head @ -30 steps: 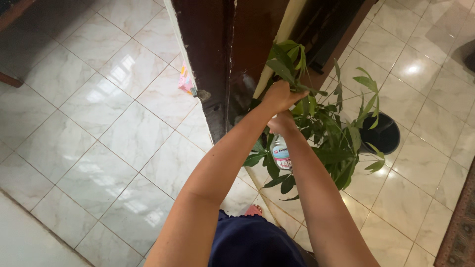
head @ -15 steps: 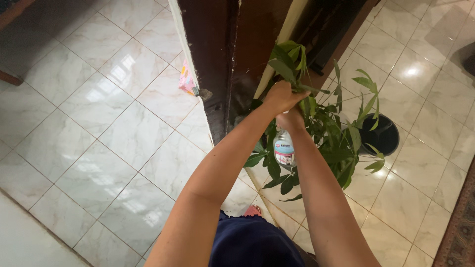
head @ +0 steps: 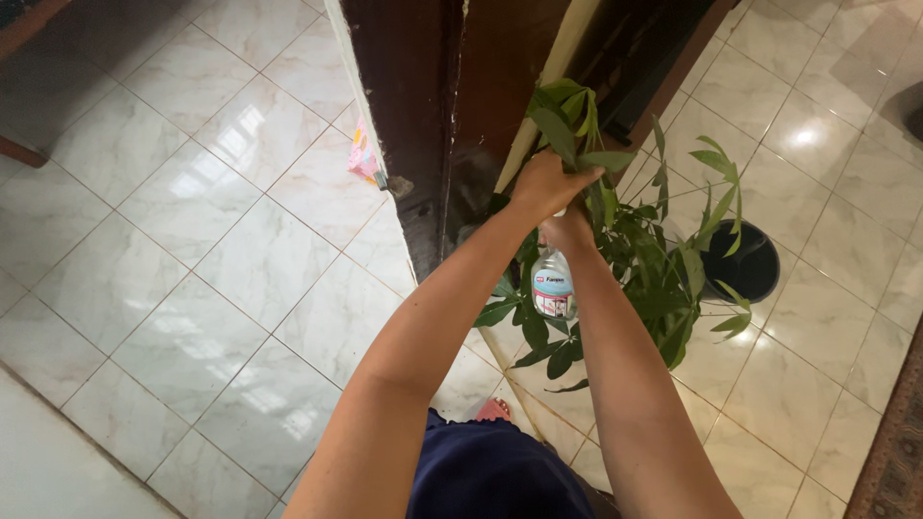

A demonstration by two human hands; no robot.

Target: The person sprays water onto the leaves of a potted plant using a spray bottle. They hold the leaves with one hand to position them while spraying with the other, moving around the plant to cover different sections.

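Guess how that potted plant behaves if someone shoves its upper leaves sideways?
The potted plant probably bends first: its stems look thin and leafy where the left hand grips them. It may tip, since the foliage spreads wider than the black pot. On glossy tile the pot could slide.

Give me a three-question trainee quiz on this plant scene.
1. True or false: the left hand grips leaves at the top of the plant.
2. What does the right hand hold? A) spray bottle B) scissors C) cloth
3. Fill in: the black pot stands on a ____ floor.

Key: 1 true; 2 A; 3 tiled.
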